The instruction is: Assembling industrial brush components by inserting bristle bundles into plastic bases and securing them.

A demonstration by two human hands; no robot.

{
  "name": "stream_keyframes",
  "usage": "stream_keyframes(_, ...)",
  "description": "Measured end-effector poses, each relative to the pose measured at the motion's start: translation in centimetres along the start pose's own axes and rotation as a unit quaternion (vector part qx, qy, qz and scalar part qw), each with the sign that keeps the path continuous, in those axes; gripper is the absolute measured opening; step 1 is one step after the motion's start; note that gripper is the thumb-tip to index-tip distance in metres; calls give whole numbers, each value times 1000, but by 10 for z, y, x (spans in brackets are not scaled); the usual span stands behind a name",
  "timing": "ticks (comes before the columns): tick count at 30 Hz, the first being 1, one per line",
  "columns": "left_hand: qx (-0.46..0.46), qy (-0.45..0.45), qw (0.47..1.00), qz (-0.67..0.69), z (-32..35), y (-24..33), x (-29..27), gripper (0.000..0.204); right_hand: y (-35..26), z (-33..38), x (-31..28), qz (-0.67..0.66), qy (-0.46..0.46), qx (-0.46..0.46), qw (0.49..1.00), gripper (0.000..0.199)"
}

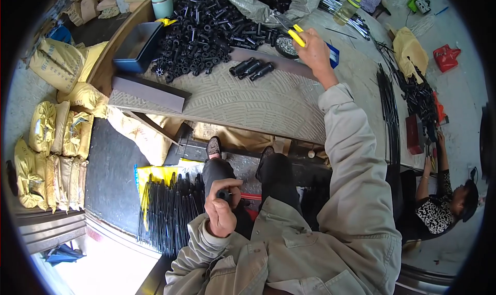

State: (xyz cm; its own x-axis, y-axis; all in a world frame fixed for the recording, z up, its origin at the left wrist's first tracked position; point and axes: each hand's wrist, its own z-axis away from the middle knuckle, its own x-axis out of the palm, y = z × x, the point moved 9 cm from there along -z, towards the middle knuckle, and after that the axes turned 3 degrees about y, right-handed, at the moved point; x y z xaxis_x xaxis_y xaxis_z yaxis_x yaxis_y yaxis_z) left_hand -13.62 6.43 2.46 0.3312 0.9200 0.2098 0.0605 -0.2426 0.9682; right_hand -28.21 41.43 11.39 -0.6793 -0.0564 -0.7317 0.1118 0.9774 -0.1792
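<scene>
My right hand (316, 53) reaches far over the table, closed around pliers with yellow handles (296, 37). Their grey jaws point up and to the left. Just below the pliers sits a round dish of small shiny metal pieces (285, 46). Above my lap, my left hand (221, 212) has its fingers curled round a black cylindrical part (223, 194), seen nearly end-on; its length is hidden. Three black ribbed cylinders (251, 68) lie side by side on the table, left of my right forearm. Behind them spreads a large heap of similar black parts (199, 34).
A blue bin (137, 47) and a lidded green cup (162, 5) flank the heap. A grey sack (247, 6) holds more dark parts. Bundled black rods (168, 212) stand left of my legs. Another person (439, 207) works at the right. Yellow sacks (54, 155) are stacked at left.
</scene>
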Motion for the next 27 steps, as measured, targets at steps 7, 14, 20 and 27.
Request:
stream_keyframes(7, 35, -4, 999, 15, 12, 11, 4, 61, -88, 102, -40, -593, -136, 201, 767, 14)
stream_keyframes(14, 88, -54, 995, -2, 25, 54, 32, 57, -202, 190, -123, -718, -86, 15, 691, 19)
stream_keyframes(20, 117, -63, 991, -15, 49, 66, 29, 54, -220, 204, -147, -652, -57, -62, 754, 21)
stream_keyframes(27, 128, -57, 990, -31, 61, 69, 30, 54, -225, 208, -164, -610, -48, -117, 782, 19)
